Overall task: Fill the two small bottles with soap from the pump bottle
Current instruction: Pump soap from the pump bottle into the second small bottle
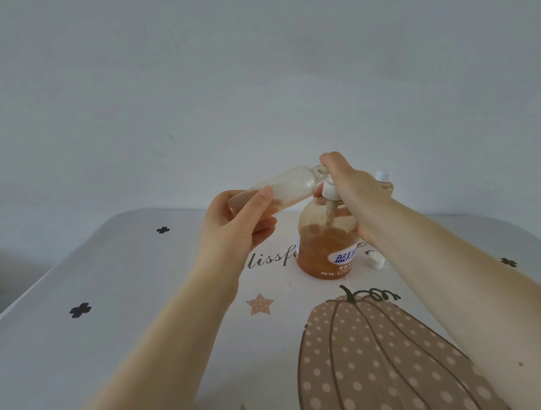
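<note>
An amber pump bottle of soap stands upright mid-table. My right hand curls over its white pump head from above. My left hand grips a small clear bottle, tilted almost sideways with its open mouth against the pump spout under my right fingers. That bottle holds some pale soap near its base. A second small bottle with a white cap stands behind my right hand, mostly hidden. A loose white cap lies right of the pump bottle.
The table is covered by a cloth printed with a dotted pumpkin, stars and lettering. A plain grey wall rises behind the table's far edge.
</note>
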